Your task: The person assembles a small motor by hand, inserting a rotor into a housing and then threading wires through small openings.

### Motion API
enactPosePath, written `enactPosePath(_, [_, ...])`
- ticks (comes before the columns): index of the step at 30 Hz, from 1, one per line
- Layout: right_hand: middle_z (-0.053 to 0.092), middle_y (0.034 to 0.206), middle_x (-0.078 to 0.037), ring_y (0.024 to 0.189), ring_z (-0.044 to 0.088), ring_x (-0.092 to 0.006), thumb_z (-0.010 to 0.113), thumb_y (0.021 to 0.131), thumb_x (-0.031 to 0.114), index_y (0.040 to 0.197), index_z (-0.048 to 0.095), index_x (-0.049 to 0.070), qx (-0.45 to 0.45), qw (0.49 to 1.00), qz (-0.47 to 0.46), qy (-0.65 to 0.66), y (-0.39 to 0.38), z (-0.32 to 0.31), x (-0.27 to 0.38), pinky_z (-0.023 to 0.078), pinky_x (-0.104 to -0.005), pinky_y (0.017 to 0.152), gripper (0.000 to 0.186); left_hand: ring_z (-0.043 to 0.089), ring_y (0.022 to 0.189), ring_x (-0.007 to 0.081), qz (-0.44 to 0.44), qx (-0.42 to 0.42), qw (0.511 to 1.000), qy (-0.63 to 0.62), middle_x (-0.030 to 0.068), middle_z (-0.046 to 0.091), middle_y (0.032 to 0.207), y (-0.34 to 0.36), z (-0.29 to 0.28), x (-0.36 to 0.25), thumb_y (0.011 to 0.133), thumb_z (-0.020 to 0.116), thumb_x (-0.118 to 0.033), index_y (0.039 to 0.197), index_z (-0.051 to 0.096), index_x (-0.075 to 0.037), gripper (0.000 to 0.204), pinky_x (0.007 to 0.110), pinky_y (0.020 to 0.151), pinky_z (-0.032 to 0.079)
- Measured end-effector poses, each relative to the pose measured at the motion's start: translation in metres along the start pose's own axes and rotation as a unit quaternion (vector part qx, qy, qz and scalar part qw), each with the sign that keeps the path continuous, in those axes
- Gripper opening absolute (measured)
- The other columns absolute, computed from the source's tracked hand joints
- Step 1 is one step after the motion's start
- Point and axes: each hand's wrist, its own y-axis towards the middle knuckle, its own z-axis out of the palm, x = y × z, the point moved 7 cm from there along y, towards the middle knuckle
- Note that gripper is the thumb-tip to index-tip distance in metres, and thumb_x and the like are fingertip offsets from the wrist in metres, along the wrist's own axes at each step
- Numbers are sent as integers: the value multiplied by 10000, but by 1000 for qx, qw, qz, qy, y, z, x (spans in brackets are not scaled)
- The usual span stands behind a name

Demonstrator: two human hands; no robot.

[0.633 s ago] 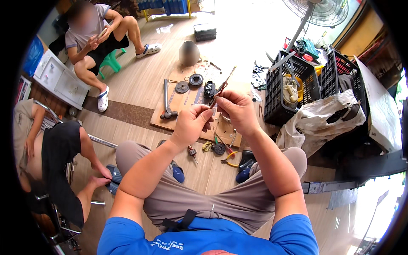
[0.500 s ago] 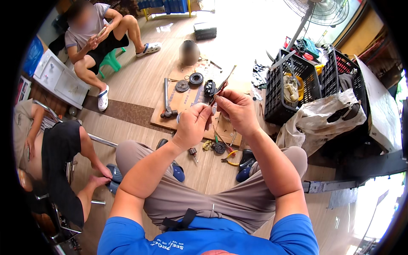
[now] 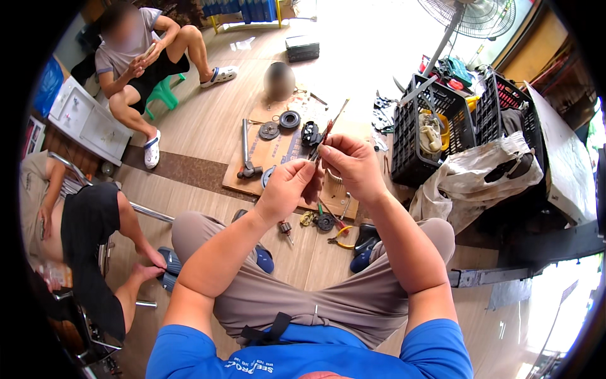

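Note:
In front of my knees, both hands pinch a thin bundle of reddish-brown wires, whose upper ends stick up past my fingers. My left hand is closed on its lower part, and my right hand grips it just above with thumb and forefinger. The fingers hide where the bundle is held. Below, on a cardboard sheet, lie a hammer, a black ring, a grey disc and a black motor-like part.
Yellow-handled pliers lie by my right foot, and a small drill-like tool by my left. Black crates and a stained white cloth stand right. Two people sit at left, one on a green stool. A fan stands behind.
The wire bundle has turned more upright between my fingers. My left hand has moved slightly down, and my right hand has barely shifted.

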Motion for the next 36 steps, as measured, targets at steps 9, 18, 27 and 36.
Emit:
enactPosePath(9, [633, 787, 13, 639, 517, -33, 661, 960, 89, 1026, 685, 10, 39, 991, 59, 115, -3, 4, -8, 382, -175, 551, 106, 466, 545, 94, 68, 97, 991, -54, 21, 559, 677, -8, 11, -8, 1050, 524, -298, 892, 592, -36, 313, 238, 514, 381])
enactPosePath(18, [642, 800, 22, 641, 521, -26, 659, 963, 90, 1004, 685, 21, 1, 1000, 0, 26, -2, 0, 1, 390, -162, 561, 85, 541, 579, 123, 40, 63, 996, -50, 46, 615, 734, -1, 9, -6, 1048, 501, -356, 957, 620, -28, 360, 258, 547, 442])
enactPosePath(27, [663, 818, 11, 698, 587, -40, 694, 945, 113, 1030, 699, 13, 53, 994, 54, 76, -3, -1, -7, 457, -181, 603, 131, 496, 562, 113, 46, 126, 985, -105, 30, 568, 687, -4, 9, -6, 1042, 530, -328, 914, 615, -32, 334, 254, 520, 398])
enactPosePath(36, [685, 867, -14, 697, 588, -48, 656, 960, 69, 1036, 693, 5, 4, 999, 8, 39, -3, 0, -10, 448, -176, 589, 106, 563, 618, 82, 46, 3, 998, 47, 34, 618, 749, 0, -1, -5, 1050, 529, -301, 957, 616, -17, 311, 226, 556, 449])
